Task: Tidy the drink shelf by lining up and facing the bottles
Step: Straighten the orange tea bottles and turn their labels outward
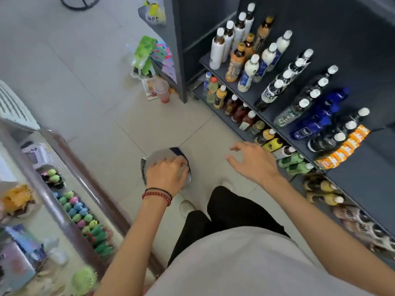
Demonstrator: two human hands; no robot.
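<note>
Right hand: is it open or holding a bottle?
Open. The right hand has spread fingers and holds nothing, hovering near the yellow bottles.

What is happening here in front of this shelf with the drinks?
A person stands before a dark grey shelf stocked with rows of drink bottles. The left hand grips a grey object with a dark blue edge; what it is cannot be told. The right hand is open with its fingers spread, close to the green bottles on the lower tier, and holds nothing.
</note>
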